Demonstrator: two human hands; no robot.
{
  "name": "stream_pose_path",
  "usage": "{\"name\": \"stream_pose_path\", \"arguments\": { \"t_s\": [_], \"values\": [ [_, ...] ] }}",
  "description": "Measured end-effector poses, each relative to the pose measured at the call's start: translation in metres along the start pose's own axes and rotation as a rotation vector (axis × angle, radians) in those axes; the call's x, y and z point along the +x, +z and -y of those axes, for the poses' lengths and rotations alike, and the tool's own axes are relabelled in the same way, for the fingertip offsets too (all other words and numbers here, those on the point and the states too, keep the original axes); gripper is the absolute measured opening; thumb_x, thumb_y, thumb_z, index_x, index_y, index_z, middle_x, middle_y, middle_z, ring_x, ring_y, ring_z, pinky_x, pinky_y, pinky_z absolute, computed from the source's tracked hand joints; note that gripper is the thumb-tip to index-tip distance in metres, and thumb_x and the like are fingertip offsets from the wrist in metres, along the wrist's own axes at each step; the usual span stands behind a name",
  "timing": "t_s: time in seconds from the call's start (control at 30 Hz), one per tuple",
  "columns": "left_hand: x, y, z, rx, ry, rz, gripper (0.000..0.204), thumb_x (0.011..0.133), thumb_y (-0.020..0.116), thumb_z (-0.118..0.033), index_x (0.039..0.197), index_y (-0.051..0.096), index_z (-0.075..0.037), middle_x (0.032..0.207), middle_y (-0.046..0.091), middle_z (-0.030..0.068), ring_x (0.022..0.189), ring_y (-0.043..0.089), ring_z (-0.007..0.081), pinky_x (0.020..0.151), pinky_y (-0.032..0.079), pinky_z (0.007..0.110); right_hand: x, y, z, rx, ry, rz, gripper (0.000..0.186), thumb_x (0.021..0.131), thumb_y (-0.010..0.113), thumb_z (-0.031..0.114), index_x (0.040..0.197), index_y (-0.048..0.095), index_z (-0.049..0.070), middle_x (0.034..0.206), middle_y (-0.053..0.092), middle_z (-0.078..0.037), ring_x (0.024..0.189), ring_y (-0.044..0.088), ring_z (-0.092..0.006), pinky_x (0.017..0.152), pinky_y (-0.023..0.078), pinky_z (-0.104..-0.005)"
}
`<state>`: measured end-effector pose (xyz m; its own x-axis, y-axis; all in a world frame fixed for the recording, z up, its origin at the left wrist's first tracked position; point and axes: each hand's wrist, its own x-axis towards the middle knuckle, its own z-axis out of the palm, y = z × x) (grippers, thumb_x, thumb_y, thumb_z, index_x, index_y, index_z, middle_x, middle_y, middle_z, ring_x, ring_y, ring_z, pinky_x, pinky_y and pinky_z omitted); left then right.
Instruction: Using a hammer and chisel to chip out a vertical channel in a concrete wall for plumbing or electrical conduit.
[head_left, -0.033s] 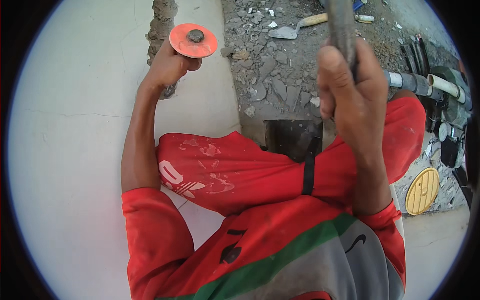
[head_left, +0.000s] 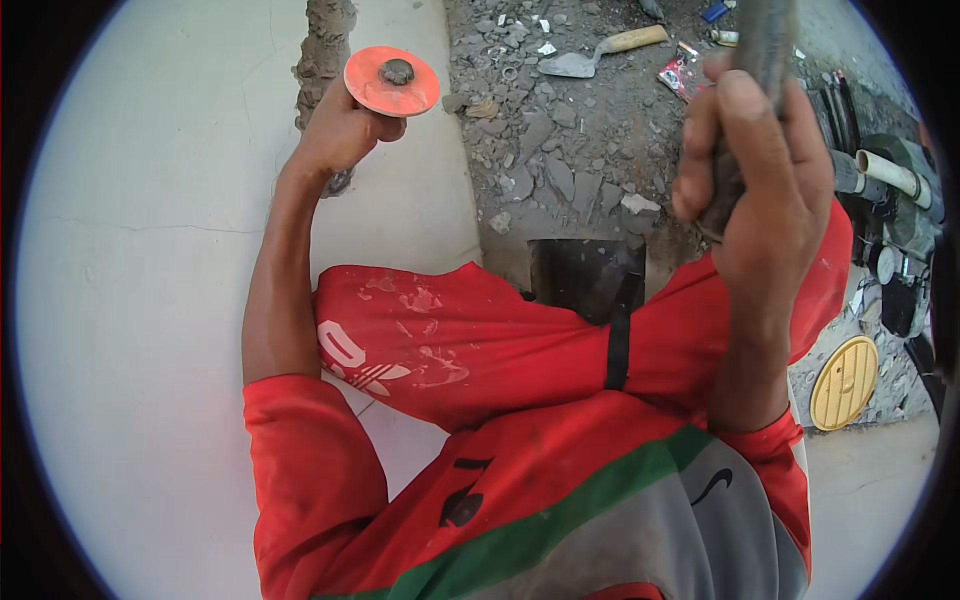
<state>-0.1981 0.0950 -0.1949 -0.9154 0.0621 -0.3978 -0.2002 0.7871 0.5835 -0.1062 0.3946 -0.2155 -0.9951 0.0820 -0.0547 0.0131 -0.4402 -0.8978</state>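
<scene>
My left hand (head_left: 340, 132) is shut on a chisel whose round orange hand guard (head_left: 392, 82) and grey struck end face me. It is held against a white wall (head_left: 130, 300), beside a rough groove (head_left: 325, 40) cut into the plaster. Raised at the upper right, my right hand (head_left: 760, 170) grips a dark, dusty tool handle (head_left: 765, 40); the tool's head is out of view. My red shorts and red sleeves fill the lower middle.
Rubble and grey debris (head_left: 560, 150) cover the ground, with a wooden-handled trowel (head_left: 600, 52) lying at the top. A dark square hole (head_left: 585, 275) sits by my knees. Pipes (head_left: 895, 175) and a round yellow cover (head_left: 845, 382) lie at the right.
</scene>
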Motion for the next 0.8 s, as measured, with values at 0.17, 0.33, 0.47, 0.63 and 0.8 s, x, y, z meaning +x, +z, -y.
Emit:
{"name": "stream_pose_path", "arguments": {
  "t_s": [0.17, 0.33, 0.47, 0.63, 0.8],
  "values": [
    [0.007, 0.001, 0.002, 0.096, -0.005, 0.110, 0.035, 0.063, 0.056, 0.003, 0.097, 0.057, -0.005, 0.074, 0.052, -0.0026, 0.067, 0.044, 0.0099, 0.064, 0.041, 0.026, -0.023, 0.052, -0.063, 0.300, -0.180, -0.291, 0.014, 0.089, 0.054, 0.009, 0.094, 0.045, -0.001, 0.072, 0.062, -0.019, 0.058, 0.064, -0.0262, 0.051, 0.048, -0.0356],
    [0.004, 0.009, 0.011, 0.077, -0.003, 0.067, 0.037, 0.063, 0.057, 0.002, 0.100, 0.056, -0.003, 0.077, 0.052, -0.0007, 0.071, 0.046, 0.0134, 0.068, 0.044, 0.027, -0.056, 0.010, -0.090, -0.568, 0.197, 0.302, 0.022, 0.084, 0.058, 0.006, 0.093, 0.041, -0.004, 0.070, 0.055, -0.029, 0.066, 0.061, -0.0427, 0.060, 0.046, -0.0458],
    [0.003, 0.004, 0.007, 0.098, 0.022, 0.100, 0.034, 0.062, 0.055, 0.003, 0.096, 0.057, -0.003, 0.074, 0.049, -0.0022, 0.067, 0.041, 0.0107, 0.063, 0.040, 0.025, -0.021, 0.004, -0.035, -0.172, -0.006, -0.115, 0.009, 0.088, 0.054, 0.002, 0.091, 0.045, 0.000, 0.070, 0.059, -0.015, 0.060, 0.062, -0.0225, 0.055, 0.050, -0.0339],
    [0.015, 0.019, 0.011, 0.099, 0.021, 0.152, 0.026, 0.062, 0.053, 0.003, 0.087, 0.056, -0.003, 0.067, 0.044, -0.0030, 0.063, 0.037, 0.0106, 0.058, 0.036, 0.025, -0.079, 0.028, -0.136, -0.724, -0.003, 0.327, 0.033, 0.084, 0.061, 0.007, 0.101, 0.034, -0.003, 0.059, 0.053, -0.020, 0.054, 0.058, -0.0344, 0.055, 0.046, -0.0437],
    [0.007, 0.009, 0.026, 0.125, 0.005, 0.159, 0.022, 0.062, 0.052, 0.004, 0.083, 0.056, -0.002, 0.066, 0.043, -0.0026, 0.062, 0.035, 0.0109, 0.057, 0.034, 0.025, -0.059, 0.006, -0.077, -0.610, 0.204, 0.237, 0.041, 0.083, 0.067, 0.014, 0.107, 0.038, -0.003, 0.062, 0.049, -0.016, 0.053, 0.056, -0.0196, 0.054, 0.045, -0.0413]
  ]
}}
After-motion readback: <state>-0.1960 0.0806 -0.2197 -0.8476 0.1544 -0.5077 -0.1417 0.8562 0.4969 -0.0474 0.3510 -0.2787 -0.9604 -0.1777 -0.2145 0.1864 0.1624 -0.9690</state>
